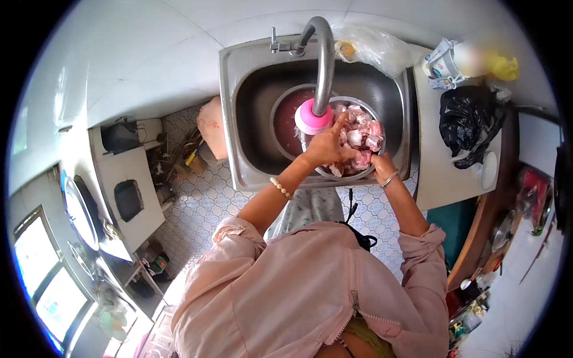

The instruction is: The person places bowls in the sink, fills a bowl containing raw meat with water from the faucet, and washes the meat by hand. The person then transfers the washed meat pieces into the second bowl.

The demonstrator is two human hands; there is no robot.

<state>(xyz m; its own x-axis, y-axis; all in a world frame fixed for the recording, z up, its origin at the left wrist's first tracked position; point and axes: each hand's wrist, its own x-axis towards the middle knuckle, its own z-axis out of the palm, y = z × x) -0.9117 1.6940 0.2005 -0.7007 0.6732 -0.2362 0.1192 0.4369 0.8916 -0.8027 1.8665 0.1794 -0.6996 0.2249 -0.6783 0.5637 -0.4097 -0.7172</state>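
A round metal bowl [382,142] full of pink-and-white meat chunks [358,134] sits in the right half of the steel sink, overlapping another basin. My left hand [327,146] reaches over the bowl's left side with its fingers spread against the meat, holding no piece that I can see. At the bowl's front right, my right hand [384,167] grips the rim, its fingers partly hidden. The other basin [276,110] holds reddish water and lies mostly left of the bowl. A pink faucet head [314,117] hangs just above and partly hides both vessels.
The curved faucet [326,56] arches over the sink [229,113]. A clear plastic bag [376,48] lies on its back edge. On the right counter [436,176] are a black plastic bag [468,125] and a white container [441,65]. Patterned tiles cover the floor.
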